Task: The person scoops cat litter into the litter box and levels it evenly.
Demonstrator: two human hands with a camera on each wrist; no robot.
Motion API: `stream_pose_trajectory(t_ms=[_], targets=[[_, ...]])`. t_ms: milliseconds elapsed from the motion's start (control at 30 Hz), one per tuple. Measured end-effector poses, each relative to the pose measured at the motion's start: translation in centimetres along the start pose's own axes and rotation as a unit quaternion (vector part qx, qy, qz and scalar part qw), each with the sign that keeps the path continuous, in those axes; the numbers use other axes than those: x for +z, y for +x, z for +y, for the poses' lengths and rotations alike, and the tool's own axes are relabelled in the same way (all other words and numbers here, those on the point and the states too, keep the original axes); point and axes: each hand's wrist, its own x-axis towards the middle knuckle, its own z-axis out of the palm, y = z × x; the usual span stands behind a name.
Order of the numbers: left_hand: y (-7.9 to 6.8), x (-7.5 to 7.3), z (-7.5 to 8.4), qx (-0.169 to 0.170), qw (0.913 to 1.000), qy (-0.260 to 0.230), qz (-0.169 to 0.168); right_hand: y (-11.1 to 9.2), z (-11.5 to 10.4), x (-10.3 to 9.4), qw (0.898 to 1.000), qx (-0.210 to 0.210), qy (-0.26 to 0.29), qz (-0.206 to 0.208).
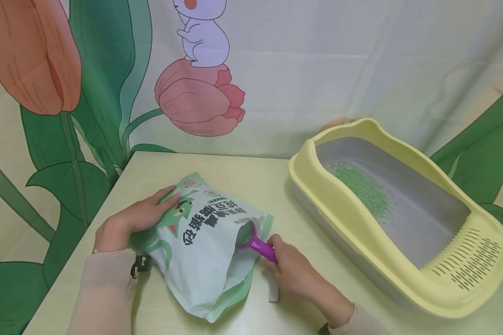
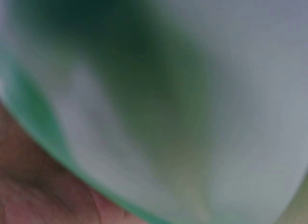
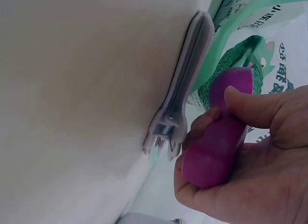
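Note:
A white and green bag of cat litter (image 1: pixel 209 251) lies on the table, its mouth facing right and toward the near edge. My left hand (image 1: pixel 144 214) holds the bag by its far left side. In the left wrist view the bag, blurred and close, covers most of the picture, with part of the hand (image 2: pixel 43 195) behind its edge. My right hand (image 1: pixel 295 272) grips the purple handle of a scoop (image 1: pixel 263 247) at the bag's mouth. Green litter pellets (image 1: pixel 245 234) fill the scoop's bowl. In the right wrist view more green pellets (image 3: pixel 231 65) show inside the bag.
A yellow-rimmed grey litter box (image 1: pixel 402 246) stands at the right, with a patch of green pellets (image 1: pixel 360 188) on its floor. A long grey plastic clip (image 3: pixel 185 79) lies on the table beside my right hand. A printed curtain (image 1: pixel 318 70) hangs behind the table.

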Motion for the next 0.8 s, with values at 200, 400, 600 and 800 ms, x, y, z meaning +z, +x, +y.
stream_pose_trajectory(t_ms=[200, 400, 600, 800], targets=[[0.0, 0.1, 0.0, -0.007, 0.9999, -0.010, -0.001, 0.1, 0.1, -0.1, 0.999, 0.005, 0.025, -0.021], [-0.1, 0.1, 0.1, -0.010, 0.9999, -0.012, -0.003, -0.2, 0.2, -0.7, 0.997, 0.018, 0.062, -0.051], [0.0, 0.1, 0.1, -0.008, 0.9999, -0.007, -0.001, -0.6, 0.5, -1.3, 0.995, 0.010, 0.079, -0.067], [0.0, 0.1, 0.2, -0.009, 0.9999, -0.011, -0.003, -1.4, 1.0, -1.9, 0.996, 0.001, 0.066, -0.065]])
